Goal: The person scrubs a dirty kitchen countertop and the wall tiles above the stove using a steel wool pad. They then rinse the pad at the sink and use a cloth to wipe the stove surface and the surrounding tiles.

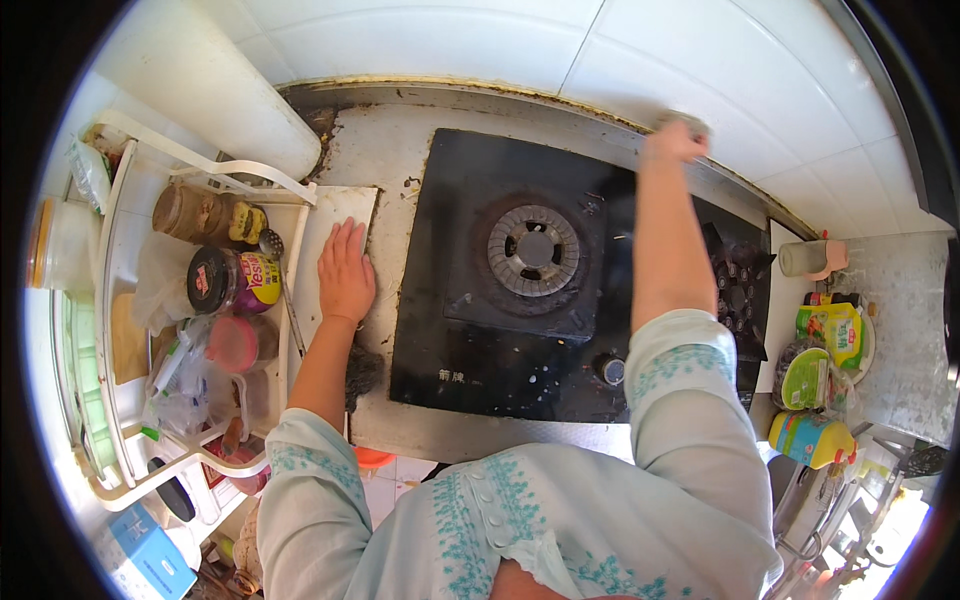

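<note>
My right hand [679,142] presses a greyish scrubbing pad or cloth [686,120] against the foot of the white tiled wall [675,52]. Motion blur hides what exactly the pad is. That arm reaches across the black gas cooktop [510,367], whose left burner [534,250] is bare of a pan support. My left hand [346,270] rests flat, holding nothing, on a white panel [319,217] left of the cooktop. A brownish grease line [450,81] runs along the joint between wall and metal counter edge.
At the left a white rack [300,225] holds jars, bags and a slotted spoon [271,244]. Dark steel wool [365,375] lies below my left wrist. A pan support [739,292] sits on the right burner. Farther right stand a glass jar [799,259] and a yellow bottle [810,439].
</note>
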The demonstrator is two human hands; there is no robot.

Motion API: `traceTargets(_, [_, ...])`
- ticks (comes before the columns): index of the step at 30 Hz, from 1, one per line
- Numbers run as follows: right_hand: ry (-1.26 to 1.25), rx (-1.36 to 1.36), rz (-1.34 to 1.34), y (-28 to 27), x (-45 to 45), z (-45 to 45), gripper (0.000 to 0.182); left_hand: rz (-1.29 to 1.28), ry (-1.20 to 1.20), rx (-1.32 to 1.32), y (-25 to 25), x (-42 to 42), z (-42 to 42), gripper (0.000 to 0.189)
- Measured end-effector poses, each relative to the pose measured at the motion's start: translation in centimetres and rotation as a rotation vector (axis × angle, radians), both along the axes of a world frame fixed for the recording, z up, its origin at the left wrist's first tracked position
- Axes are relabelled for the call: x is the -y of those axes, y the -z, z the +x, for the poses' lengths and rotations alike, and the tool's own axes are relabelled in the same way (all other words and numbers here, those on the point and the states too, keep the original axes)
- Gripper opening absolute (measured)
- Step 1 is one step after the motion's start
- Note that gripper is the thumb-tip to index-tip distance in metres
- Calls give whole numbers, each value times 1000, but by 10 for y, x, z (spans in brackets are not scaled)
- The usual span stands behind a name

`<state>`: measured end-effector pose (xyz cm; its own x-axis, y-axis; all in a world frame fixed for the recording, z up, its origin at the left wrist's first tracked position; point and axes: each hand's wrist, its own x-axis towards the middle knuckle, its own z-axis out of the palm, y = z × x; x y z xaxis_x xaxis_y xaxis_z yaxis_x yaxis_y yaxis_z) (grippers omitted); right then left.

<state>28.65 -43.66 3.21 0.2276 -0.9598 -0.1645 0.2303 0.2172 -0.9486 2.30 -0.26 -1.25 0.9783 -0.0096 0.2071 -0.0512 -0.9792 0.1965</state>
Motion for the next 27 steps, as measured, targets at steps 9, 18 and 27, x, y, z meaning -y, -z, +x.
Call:
traceTargets(9, [-506, -282, -152, 14, -135, -1, 49, -20, 53, -9, -2, 2, 11, 48])
traceTargets(18, [-152, 70, -219, 55, 103, 11, 51, -27, 31, -12, -5, 5, 12, 47])
traceTargets(27, [-431, -64, -618, -38, -151, -4, 44, -44, 69, 42, -1, 0, 11, 46])
